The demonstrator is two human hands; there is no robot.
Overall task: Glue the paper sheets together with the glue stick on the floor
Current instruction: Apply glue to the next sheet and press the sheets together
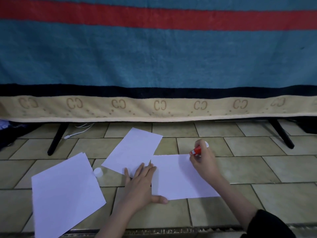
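Note:
Three lots of white paper lie on the tiled floor. My right hand grips a red glue stick with its tip down at the far edge of the right sheet. My left hand lies flat with straight fingers on that sheet's left edge, its fingertips reaching the middle sheet. A small stack of sheets lies at the left. The white glue cap stands on the floor between the stack and the middle sheet.
A blanket in blue, red, black and beige hangs down to just above the floor behind the papers. Two black slanted legs stand under it. A white cable lies near the left leg.

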